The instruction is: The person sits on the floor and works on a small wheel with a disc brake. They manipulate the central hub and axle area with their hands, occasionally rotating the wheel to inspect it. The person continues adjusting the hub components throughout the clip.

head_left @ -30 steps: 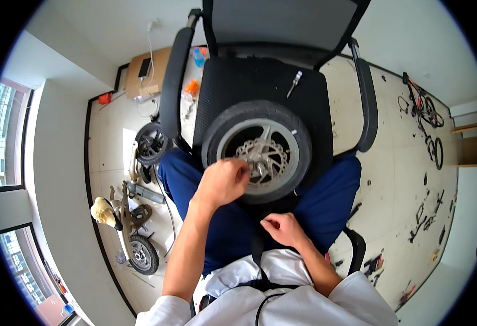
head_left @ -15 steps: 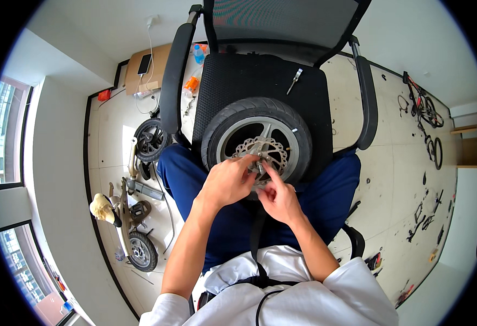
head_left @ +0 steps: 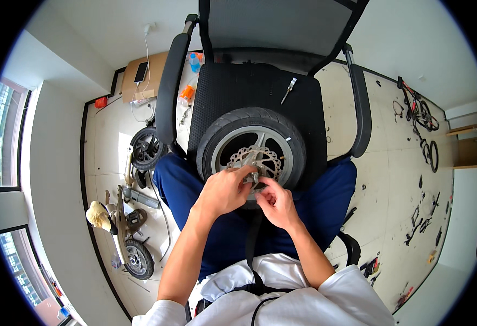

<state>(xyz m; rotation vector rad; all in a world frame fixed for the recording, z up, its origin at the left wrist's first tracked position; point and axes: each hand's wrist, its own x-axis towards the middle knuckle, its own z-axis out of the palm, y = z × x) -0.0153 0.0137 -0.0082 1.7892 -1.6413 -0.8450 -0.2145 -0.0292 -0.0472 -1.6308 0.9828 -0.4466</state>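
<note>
A grey-rimmed wheel [head_left: 214,146] with a black tyre and silver brake disc lies flat on the black chair seat [head_left: 257,87]. My left hand [head_left: 225,190] is closed at the hub, its fingertips on the central axle [head_left: 255,174]; part of its grip is hidden. My right hand [head_left: 276,204] is just right of it, index finger reaching to the axle end and thumb lower, apart from the finger. A small silver tool [head_left: 289,91] with a thin shaft lies on the upper right part of the seat.
Chair armrests [head_left: 361,114] flank the seat. At left are a partly dismantled scooter [head_left: 124,217], a black wheel [head_left: 146,146], and cardboard [head_left: 127,84] with a phone, cable and nearby bottles. At right, bicycles [head_left: 420,108] and scattered parts lie on the floor along the wall.
My right hand has risen from near my lap to the wheel hub. My left fingers have settled on the axle. The wheel appears slightly lower in view, as the view shifts.
</note>
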